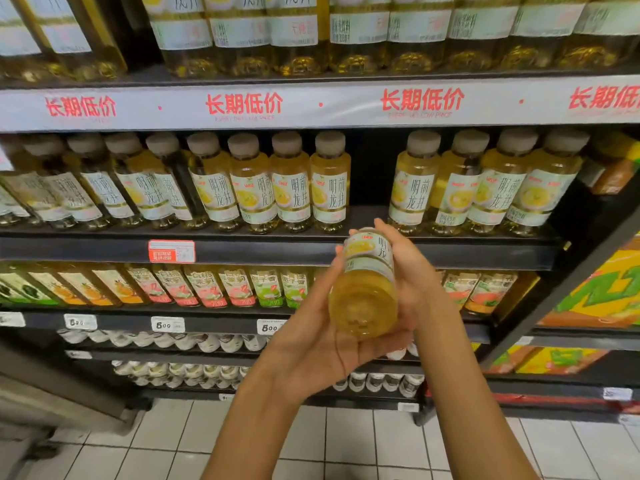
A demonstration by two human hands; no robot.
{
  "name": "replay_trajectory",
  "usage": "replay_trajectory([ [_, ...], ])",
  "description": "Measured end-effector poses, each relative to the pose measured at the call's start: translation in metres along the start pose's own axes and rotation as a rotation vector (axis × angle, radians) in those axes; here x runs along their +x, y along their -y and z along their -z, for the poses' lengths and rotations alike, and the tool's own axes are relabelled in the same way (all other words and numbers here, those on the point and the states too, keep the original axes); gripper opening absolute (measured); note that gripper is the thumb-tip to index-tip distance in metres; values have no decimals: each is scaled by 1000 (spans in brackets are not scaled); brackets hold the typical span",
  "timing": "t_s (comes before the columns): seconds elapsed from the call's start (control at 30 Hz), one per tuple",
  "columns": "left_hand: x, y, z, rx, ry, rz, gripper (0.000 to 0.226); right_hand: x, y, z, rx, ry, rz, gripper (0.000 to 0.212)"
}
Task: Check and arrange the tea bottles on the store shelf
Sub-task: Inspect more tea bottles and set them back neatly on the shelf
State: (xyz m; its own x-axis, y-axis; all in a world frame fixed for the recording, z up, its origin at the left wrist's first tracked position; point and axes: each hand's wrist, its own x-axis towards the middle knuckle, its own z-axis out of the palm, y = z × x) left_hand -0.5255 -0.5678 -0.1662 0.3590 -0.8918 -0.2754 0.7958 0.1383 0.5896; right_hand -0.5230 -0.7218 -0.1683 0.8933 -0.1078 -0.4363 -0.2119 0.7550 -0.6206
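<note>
A: Where is the bottle (363, 289) sitting right now?

B: It's lying tilted between both hands, out in front of the shelf (277, 252), its base facing the camera. The left hand (318, 337) is cupping it from below, fingers curling round the base. The right hand (412, 271) is grasping the label side, fingers wrapping the far edge.

A: So the checking is happening now?

B: I'm judging so. To do it well, the hands should be turning the bottle slowly, keeping the label toward the eyes and looking over the base and cap for damage or a date.

A: And then?

B: There's a gap (375, 168) showing in the row (263, 188) just above the hands. That's looking like its slot; it should be going in upright, label forward, like its neighbours.

A: Anything legible?

B: The labels are reading 明前龙井 under a small red logo too blurred to read. The strip (318, 103) above is repeating 长期低价. The tags (168, 323) lower down are showing 500.
</note>
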Motion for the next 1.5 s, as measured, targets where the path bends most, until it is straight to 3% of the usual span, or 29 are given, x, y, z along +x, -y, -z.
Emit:
replay_trajectory([
  [0.27, -14, -14, 14, -45, 42, 3, 56, 2, -19, -15, -40, 13, -57, 52],
  [0.4, -20, -15, 29, 338, -40, -36, 60, -1, -9, -32, -81, -51, 220, 21],
  [0.5, -21, -21, 36, 559, -39, -84, 41, -7, -6, -34, -225, -22, 513, 11],
  [0.57, -19, -20, 40, 670, -65, -125, 41, -12, -8, -35, -290, 33, 639, 16],
  [0.67, -12, -16, 44, 662, -83, -234, 58, -18, -12, -36, -424, 32, 755, 31],
  [0.73, -5, -12, 46, 606, -69, -306, 65, -25, -12, -32, -540, 81, 767, 36],
  [0.8, 3, -10, 48, 593, -103, -394, 68, -34, -8, -28, -607, 245, 748, 41],
  [0.9, 16, -11, 50, 718, -173, -554, 68, -43, -4, -23, -675, 445, 774, 50],
  [1.0, 27, -11, 49, 903, -214, -716, 72, -49, 0, -19, -796, 516, 844, 47],
  [1.1, 35, -7, 48, 1005, -274, -812, 75, -51, 3, -17, -861, 550, 786, 65],
  [1.33, 55, 1, 41, 822, -323, -711, 65, -41, 7, -11, -732, 267, 805, 63],
  [1.5, 77, -5, 36, 951, -392, -768, 55, -31, 17, -9, -748, 84, 922, 67],
])
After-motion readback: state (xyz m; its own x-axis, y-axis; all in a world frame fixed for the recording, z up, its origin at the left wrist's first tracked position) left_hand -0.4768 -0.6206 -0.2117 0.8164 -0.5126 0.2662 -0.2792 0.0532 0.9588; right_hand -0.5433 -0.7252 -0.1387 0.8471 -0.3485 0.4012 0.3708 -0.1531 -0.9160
